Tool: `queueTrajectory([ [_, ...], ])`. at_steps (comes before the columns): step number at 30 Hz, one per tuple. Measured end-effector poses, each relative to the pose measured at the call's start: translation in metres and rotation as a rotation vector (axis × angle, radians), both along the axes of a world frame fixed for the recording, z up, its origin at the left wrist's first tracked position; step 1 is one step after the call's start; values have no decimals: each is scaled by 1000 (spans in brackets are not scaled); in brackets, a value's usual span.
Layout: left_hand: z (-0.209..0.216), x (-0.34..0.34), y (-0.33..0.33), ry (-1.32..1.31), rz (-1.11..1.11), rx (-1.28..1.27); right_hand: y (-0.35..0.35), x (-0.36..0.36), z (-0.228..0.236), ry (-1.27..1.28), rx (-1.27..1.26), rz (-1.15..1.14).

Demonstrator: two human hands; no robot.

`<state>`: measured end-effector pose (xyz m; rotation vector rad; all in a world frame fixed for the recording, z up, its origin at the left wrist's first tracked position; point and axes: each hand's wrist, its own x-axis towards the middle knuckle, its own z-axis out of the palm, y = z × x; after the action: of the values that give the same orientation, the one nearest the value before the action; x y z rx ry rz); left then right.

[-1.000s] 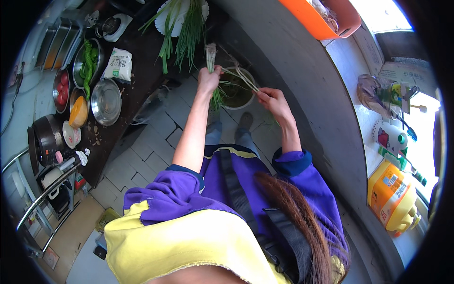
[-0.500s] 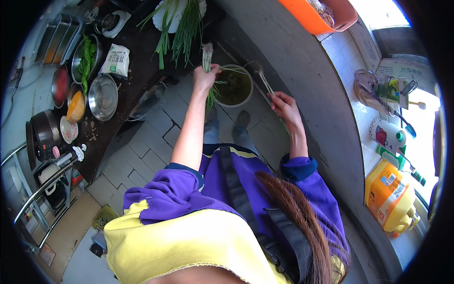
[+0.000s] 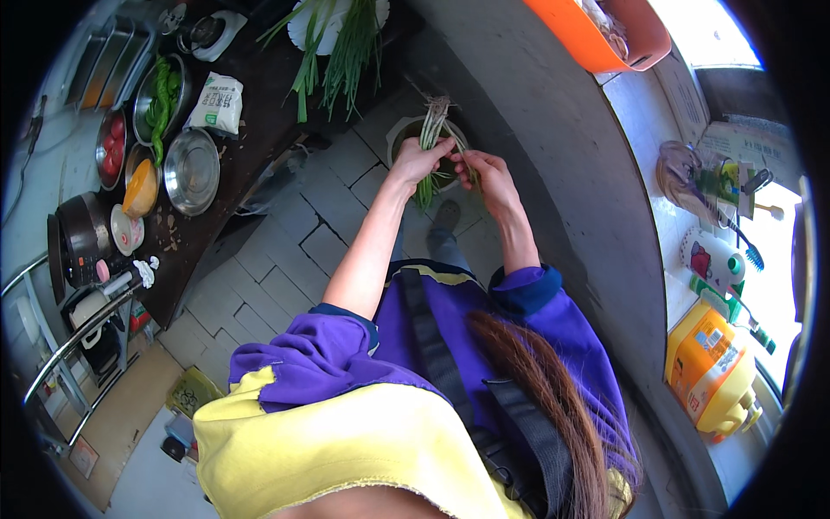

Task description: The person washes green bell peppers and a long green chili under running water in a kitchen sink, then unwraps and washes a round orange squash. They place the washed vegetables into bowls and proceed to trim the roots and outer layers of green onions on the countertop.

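My left hand [image 3: 417, 164] is closed round a bunch of thin spring onions [image 3: 433, 126], white stems and roots upward, green leaves hanging below. Right beside it, my right hand [image 3: 489, 180] pinches a thin spring onion stalk, its fingertips almost against the bunch; most of that stalk is hidden. Both hands are over a round bin [image 3: 396, 131] on the floor, which they largely cover. More long green spring onions [image 3: 353, 60] hang off a white scalloped plate [image 3: 318, 36] at the far edge of the dark table.
On the dark table [image 3: 186, 246] at left stand a bowl of green peppers [image 3: 161, 108], a white packet [image 3: 216, 104], a steel dish [image 3: 192, 171], a bowl of tomatoes [image 3: 112, 149] and a cooker [image 3: 85, 233]. An orange basket [image 3: 596, 39] and yellow jug [image 3: 711, 368] line the right-hand sill.
My left hand has moved right with its bunch. My right hand, apart from it before with pale rooted stalks, has come in beside it over the bin.
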<state>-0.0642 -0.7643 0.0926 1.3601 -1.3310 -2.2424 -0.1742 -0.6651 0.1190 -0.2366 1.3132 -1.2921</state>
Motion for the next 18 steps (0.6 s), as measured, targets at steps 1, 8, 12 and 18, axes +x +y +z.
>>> queueTrajectory([
  [1, 3, 0, 0, 3, 4, 25, -2, 1, -1, -10, 22, -9],
  [8, 12, 1, -4, 51, -17, 11, -11, 4, 1, 68, 137, -6],
  [12, 12, 4, -8, 108, 26, 61, -12, 2, 1, 354, 197, 9],
  [18, 5, 0, -7, 187, 60, 66, -12, -1, 4, 181, 59, -43],
])
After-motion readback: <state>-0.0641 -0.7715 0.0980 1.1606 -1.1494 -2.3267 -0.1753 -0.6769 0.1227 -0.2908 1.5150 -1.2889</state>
